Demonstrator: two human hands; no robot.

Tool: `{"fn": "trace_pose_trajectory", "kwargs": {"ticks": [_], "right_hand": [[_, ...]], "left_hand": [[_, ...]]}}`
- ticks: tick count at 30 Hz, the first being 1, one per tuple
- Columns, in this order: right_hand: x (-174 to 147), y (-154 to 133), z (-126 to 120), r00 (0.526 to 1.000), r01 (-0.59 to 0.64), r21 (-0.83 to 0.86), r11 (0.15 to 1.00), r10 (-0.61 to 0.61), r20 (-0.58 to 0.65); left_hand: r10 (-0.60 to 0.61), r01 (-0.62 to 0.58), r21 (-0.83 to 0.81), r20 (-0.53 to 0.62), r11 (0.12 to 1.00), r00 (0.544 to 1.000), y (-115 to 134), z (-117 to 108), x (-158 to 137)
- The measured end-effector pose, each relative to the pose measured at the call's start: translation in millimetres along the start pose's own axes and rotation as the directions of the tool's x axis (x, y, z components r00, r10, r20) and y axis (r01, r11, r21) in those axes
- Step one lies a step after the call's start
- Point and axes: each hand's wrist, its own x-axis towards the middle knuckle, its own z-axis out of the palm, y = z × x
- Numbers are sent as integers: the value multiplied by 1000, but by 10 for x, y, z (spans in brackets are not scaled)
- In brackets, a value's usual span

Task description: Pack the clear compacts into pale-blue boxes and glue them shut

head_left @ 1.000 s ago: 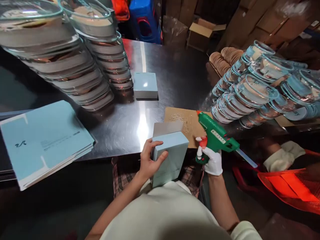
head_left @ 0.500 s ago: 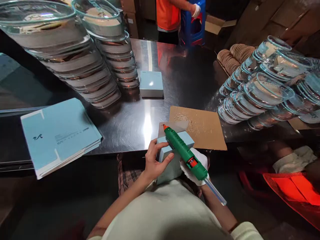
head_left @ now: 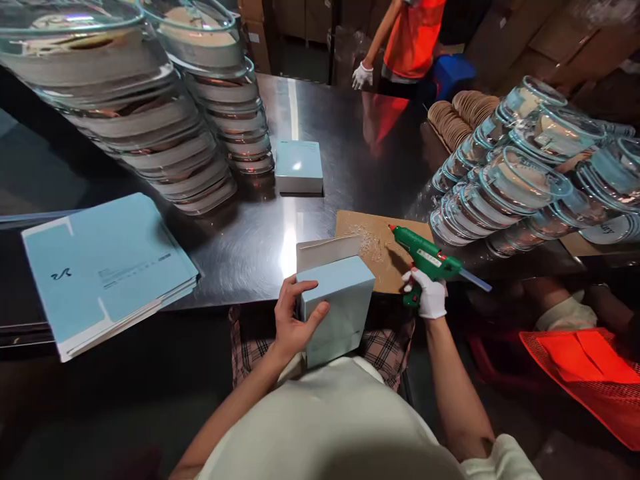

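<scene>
Bare, my left hand (head_left: 296, 321) grips the left side of a light blue box (head_left: 337, 313), which stands on edge against my lap at the table's front. A pale flap (head_left: 327, 252) sticks up along the box's far edge. My right hand (head_left: 429, 293), in a white glove, is wrapped round the handle of a green glue gun (head_left: 425, 255), off to the right of the box. The gun's orange nozzle points left over a brown cardboard sheet (head_left: 350, 223) strewn with glue strings. A clear glue stick (head_left: 475, 280) protrudes from its rear.
Tall stacks of clear round containers rise at left (head_left: 165, 133) and right (head_left: 500, 193). Flat blue cartons (head_left: 110, 267) lie at front left. Another blue box (head_left: 299, 167) sits mid-table (head_left: 345, 147). A person in an orange vest (head_left: 415, 40) stands beyond; another's orange mesh (head_left: 585, 373) shows at right.
My right hand has carried the glue gun from over the box rightwards to the cardboard. The box remains in my left hand. The person at the back has moved, a gloved hand now lower.
</scene>
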Motion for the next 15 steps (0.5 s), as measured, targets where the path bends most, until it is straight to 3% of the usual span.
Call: {"fn": "trace_pose_trajectory", "kwargs": {"ticks": [3, 5, 8, 12, 15], "right_hand": [[34, -156, -21, 990, -135, 187, 973, 138, -1], [-145, -211, -38, 994, -108, 205, 973, 112, -8], [-552, -204, -25, 996, 58, 83, 995, -64, 70], [-895, -187, 94, 900, 351, -47, 935, -323, 291], [-900, -223, 182, 860, 460, -117, 880, -409, 305]], "left_hand": [[-1, 1, -3, -24, 1000, 1000, -17, -3, 1], [1, -1, -11, -41, 1000, 999, -28, 10, 3], [1, -2, -17, -51, 1000, 999, -29, 41, 10], [29, -28, 23, -46, 999, 999, 0, 76, 21], [59, -58, 40, -25, 998, 998, 26, 90, 21]]}}
